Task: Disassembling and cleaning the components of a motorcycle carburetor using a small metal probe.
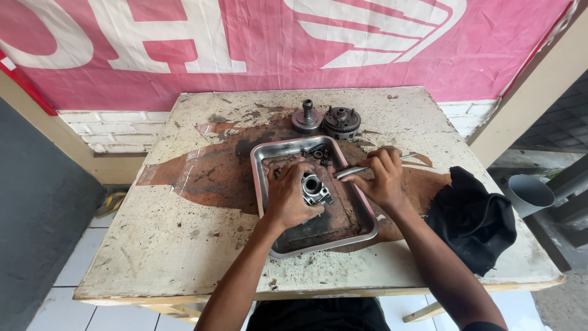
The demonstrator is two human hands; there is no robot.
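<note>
Metal, grey and machined, sits under the fingers of the left hand [289, 197]: a small engine part [315, 190] with a round bore, gripped at its left side and held down on the floor of a steel tray [262, 160]. The right hand [381, 178] is closed around a slim metal tool [355, 171], whose tip points at the part from the right. Small dark pieces [318, 153] lie in the tray's far corner. The tray rests on a worn, paint-flaked table [171, 245] with a rusty brown stain around it. Beyond the tray stand a flanged shaft piece [306, 117] and a toothed clutch gear [341, 121], side by side. A black rag [470, 219] lies crumpled near the right forearm.
</note>
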